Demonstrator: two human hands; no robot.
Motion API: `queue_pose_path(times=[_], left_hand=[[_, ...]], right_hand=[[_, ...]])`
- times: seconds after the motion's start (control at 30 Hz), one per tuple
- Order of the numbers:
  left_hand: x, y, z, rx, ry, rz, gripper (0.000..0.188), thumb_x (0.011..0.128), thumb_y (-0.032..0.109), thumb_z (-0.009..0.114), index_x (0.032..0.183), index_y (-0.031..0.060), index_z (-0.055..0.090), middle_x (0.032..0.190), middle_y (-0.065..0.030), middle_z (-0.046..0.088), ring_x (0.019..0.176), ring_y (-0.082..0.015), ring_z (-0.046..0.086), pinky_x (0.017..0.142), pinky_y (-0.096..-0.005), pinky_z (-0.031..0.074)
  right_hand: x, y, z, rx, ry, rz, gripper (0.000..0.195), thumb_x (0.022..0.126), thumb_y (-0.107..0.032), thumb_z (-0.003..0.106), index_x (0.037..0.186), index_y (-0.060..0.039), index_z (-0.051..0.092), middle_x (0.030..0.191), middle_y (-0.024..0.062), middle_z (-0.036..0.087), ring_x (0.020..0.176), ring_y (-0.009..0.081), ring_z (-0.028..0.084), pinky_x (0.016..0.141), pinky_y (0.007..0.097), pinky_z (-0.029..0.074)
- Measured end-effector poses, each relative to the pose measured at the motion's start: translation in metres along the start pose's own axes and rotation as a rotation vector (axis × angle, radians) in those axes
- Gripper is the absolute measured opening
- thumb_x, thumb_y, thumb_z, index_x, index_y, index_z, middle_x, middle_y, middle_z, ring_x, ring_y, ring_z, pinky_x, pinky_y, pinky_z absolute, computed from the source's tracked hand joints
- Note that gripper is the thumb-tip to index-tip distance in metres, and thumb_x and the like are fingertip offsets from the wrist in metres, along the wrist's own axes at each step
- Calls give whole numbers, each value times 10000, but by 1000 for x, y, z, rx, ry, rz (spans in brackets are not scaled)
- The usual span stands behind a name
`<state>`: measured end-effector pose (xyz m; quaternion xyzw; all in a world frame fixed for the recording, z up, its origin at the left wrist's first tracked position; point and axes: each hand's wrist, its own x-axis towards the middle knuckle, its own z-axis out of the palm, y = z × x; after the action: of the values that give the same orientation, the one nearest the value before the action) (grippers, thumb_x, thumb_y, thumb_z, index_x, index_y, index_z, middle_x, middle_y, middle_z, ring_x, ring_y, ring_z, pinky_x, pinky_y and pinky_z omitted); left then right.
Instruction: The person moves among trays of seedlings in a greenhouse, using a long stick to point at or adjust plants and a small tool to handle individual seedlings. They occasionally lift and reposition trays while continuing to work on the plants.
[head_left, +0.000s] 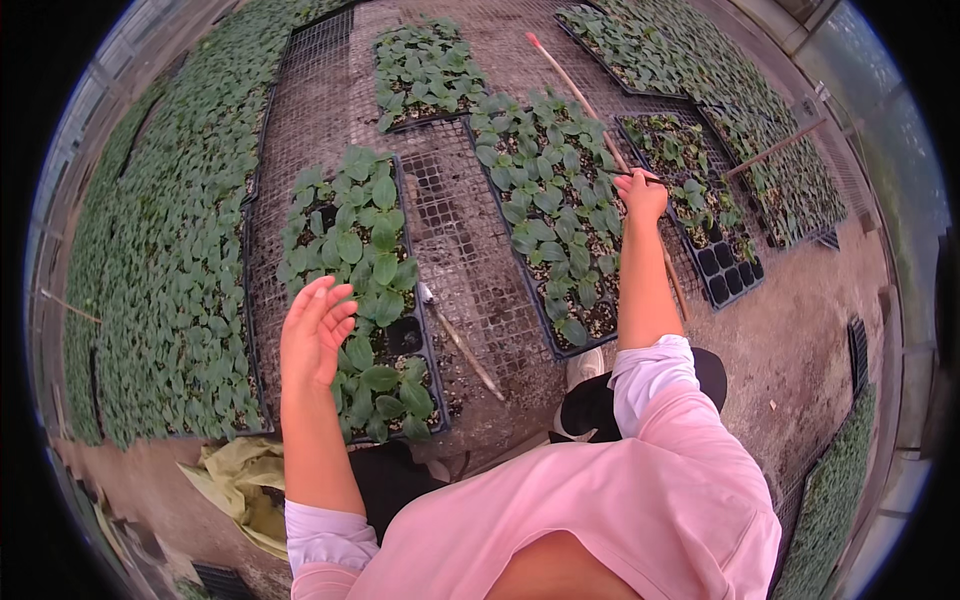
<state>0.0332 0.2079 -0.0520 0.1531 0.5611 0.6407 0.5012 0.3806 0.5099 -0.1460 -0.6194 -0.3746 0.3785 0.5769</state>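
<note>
My left hand (316, 330) is raised over the near edge of a black plug tray (437, 397) of broad-leaved green seedlings (367, 240). Its fingers are loosely curled and apart, and nothing shows in them. Further out, my right hand (643, 199) grips a thin dark stick-like tool (613, 171); most of its grip is hidden by the fingers. That hand is above the right edge of a second tray of seedlings (551, 202). Beneath it runs a long wooden pole (574, 86) with a red tip. One cell (405, 335) near the first tray's front holds no plant.
A partly planted tray (721, 266) lies right of the pole. A short pale stick (469, 352) rests on the mesh (495, 300) between the trays. Dense seedling beds (172, 262) stretch along the left. A yellowish sack (240, 487) lies near my left side.
</note>
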Motion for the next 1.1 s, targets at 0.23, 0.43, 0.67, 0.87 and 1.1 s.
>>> queue_pose_path(times=[0.23, 0.43, 0.67, 0.87, 1.1], left_hand=[[2, -4, 6, 9, -23, -14, 259, 825, 169, 452, 1047, 36, 443, 933, -97, 546, 740, -137, 548, 601, -230, 462], [5, -8, 10, -5, -34, -15, 252, 824, 161, 452, 1042, 35, 448, 924, -98, 549, 736, -140, 551, 598, -234, 465], [5, -9, 7, -9, -58, -17, 243, 822, 165, 456, 1028, 36, 455, 919, -97, 550, 733, -141, 552, 604, -234, 458], [23, -10, -2, 105, -36, -72, 203, 816, 163, 459, 989, 58, 467, 914, -81, 553, 752, -137, 545, 622, -247, 445], [114, -16, -40, 975, 53, 331, 207, 794, 87, 424, 989, 61, 487, 950, -85, 543, 854, -210, 530, 706, -322, 423]], right_hand=[[21, 24, -3, 186, -60, 63, 170, 815, -73, 417, 900, 41, 509, 799, 150, 570, 642, 186, 600, 462, 219, 469], [5, 20, -12, 232, -36, -17, 191, 811, -71, 413, 935, 45, 499, 831, 153, 569, 686, 194, 598, 503, 228, 475], [0, 4, -11, 282, -96, -80, 169, 817, -88, 427, 911, 36, 494, 820, 151, 574, 717, 207, 598, 527, 233, 462], [-22, -22, -16, 236, -144, -151, 204, 836, -107, 402, 954, 37, 485, 884, 153, 567, 785, 200, 589, 604, 229, 473], [-69, -62, 2, 183, -266, -191, 213, 835, -120, 410, 961, 35, 484, 882, 151, 567, 790, 198, 587, 610, 231, 470]])
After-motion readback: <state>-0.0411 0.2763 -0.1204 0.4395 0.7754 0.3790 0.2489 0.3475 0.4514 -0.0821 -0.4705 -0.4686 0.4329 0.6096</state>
